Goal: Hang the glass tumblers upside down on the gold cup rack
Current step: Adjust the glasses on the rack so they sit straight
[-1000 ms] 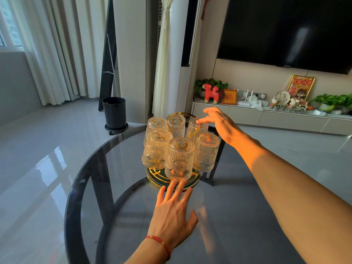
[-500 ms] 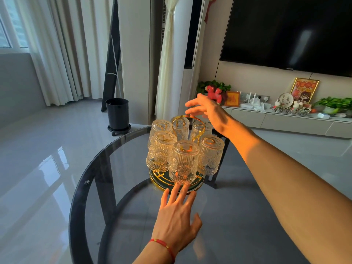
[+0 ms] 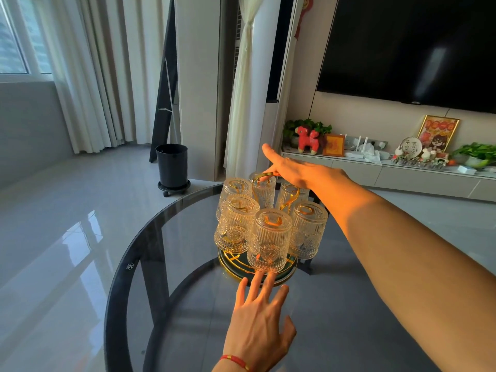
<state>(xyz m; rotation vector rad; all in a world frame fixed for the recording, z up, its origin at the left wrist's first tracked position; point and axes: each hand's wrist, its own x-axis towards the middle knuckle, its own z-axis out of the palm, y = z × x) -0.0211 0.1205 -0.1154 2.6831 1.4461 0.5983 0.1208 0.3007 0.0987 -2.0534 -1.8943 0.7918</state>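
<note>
Several ribbed glass tumblers [image 3: 269, 241] hang upside down on the gold cup rack [image 3: 288, 201], whose round gold-rimmed base [image 3: 291, 272] sits on the glass table. My right hand [image 3: 300, 170] hovers above the rack's top ring handle [image 3: 257, 178], fingers spread and holding nothing; its lower fingers are at the ring, and contact is unclear. My left hand [image 3: 257, 328], with a red cord at the wrist, lies flat on the table, its fingertips at the front edge of the rack's base.
The round dark glass table [image 3: 166, 264] has its rim close on the left. Beyond it stand a black bin [image 3: 171, 165] on the floor, white curtains, and a low TV cabinet [image 3: 402, 175] with ornaments and plants under a wall-mounted screen.
My right hand has risen from the rear tumbler and opened, now stretched above the rack's ring handle. My left hand stays flat at the base. The view has shifted slightly.
</note>
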